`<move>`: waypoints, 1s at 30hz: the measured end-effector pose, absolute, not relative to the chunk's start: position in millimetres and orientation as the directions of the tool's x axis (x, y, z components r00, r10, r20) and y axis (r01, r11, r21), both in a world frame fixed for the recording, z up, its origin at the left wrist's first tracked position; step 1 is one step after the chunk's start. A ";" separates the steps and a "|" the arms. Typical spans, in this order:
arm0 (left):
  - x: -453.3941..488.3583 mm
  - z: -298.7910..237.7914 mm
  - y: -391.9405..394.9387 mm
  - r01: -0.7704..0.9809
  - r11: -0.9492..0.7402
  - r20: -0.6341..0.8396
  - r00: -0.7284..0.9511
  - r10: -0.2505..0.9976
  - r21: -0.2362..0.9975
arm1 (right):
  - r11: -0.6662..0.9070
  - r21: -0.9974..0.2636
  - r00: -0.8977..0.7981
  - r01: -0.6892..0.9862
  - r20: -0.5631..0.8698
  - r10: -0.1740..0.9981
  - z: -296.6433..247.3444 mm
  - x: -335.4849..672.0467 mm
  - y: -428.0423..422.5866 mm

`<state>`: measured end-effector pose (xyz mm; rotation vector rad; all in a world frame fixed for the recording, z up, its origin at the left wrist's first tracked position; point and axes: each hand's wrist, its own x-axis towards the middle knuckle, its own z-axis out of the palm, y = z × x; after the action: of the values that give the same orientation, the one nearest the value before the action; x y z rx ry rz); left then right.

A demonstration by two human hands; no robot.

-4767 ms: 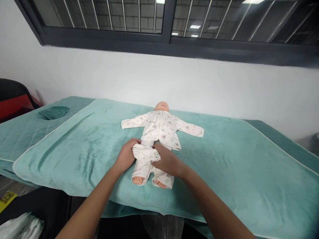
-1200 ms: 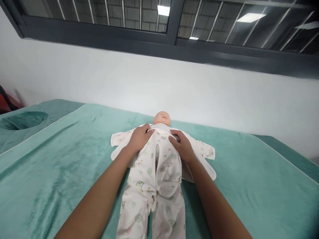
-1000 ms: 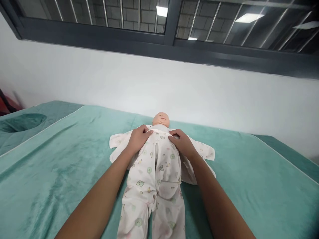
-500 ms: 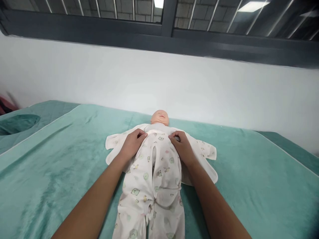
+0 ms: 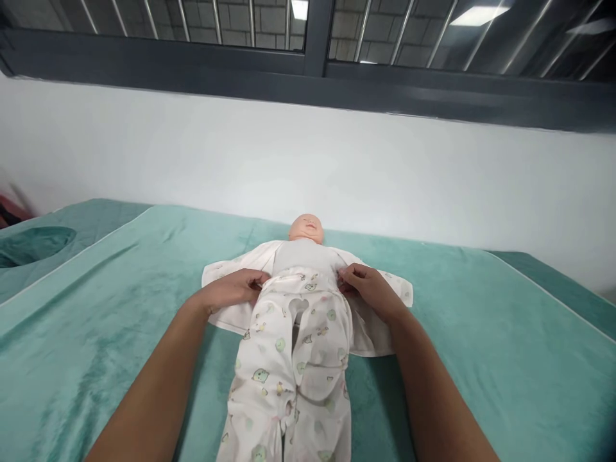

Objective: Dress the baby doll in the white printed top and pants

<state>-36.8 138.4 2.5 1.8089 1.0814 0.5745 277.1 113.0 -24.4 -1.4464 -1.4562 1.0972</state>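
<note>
A baby doll [image 5: 307,228] lies on its back, its pale torso [image 5: 305,255] bare between the open sides of a white baby jacket [image 5: 380,333]. Patterned baby pants [image 5: 317,333] cover its lower body, with a slit at the crotch that gapes. My left hand [image 5: 235,287] is closed at the left side of the waistband, its fingertips partly tucked out of sight. On the opposite side my right hand [image 5: 369,287] pinches the waistband edge, close to the jacket. The pants' lower ends run out of the frame.
Green plush cloth [image 5: 110,321] covers the surface under the doll. A white wall [image 5: 308,154] rises right behind the doll's head, with a dark window frame [image 5: 192,67] and metal bars above. A round hollow [image 5: 38,246] shows in green fabric at the far left.
The waistband has come down from the chest to the belly, baring more torso. Both hands have moved lower and farther out to the doll's sides.
</note>
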 end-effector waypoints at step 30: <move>-18.6 -24.1 134.2 0.194 -0.115 0.031 0.390 0.920 0.974 | 0.193 -0.924 -0.214 0.329 0.126 0.969 -32.8 269.8 100.3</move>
<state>-18.6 134.2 -24.1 1.5809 1.0196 0.8513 269.8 100.3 -32.8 -1.2385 -1.6863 1.0312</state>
